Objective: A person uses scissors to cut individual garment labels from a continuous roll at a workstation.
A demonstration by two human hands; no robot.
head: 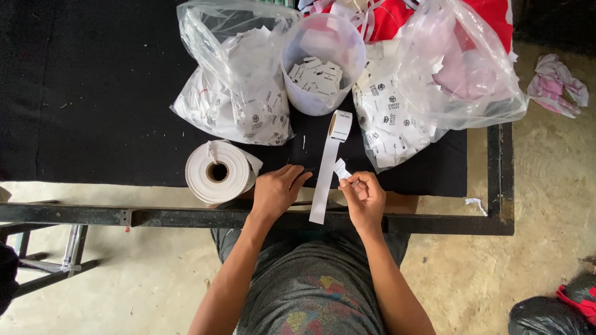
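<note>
Right hand: right hand point(365, 197) is pinched shut on a small white label piece point(341, 168), thumb and fingertips closed on its near end, held just above the near edge of the table.
Left hand: left hand point(276, 189) lies palm down on the black cloth, fingers curled toward the paper strip; something dark seems to sit under the fingertips, but I cannot tell what, nor whether it is gripped.
Strip: a long white label strip point(324, 180) runs between the 2 hands, from the near table edge away to a small label roll point(340, 125) standing on edge.
Big roll: a large white paper roll point(218, 172) lies just left of the left hand, core facing up.
Cup: a clear plastic cup point(320, 62) of cut labels stands beyond the small roll.
Bags: 2 clear plastic bags of labels flank the cup, left bag point(233, 80) and right bag point(428, 87).
Table: black cloth table point(87, 93) with a dark metal frame point(186, 216) along its near side.
Floor: crumpled paper scrap point(555, 84) lies far right on the concrete.
</note>
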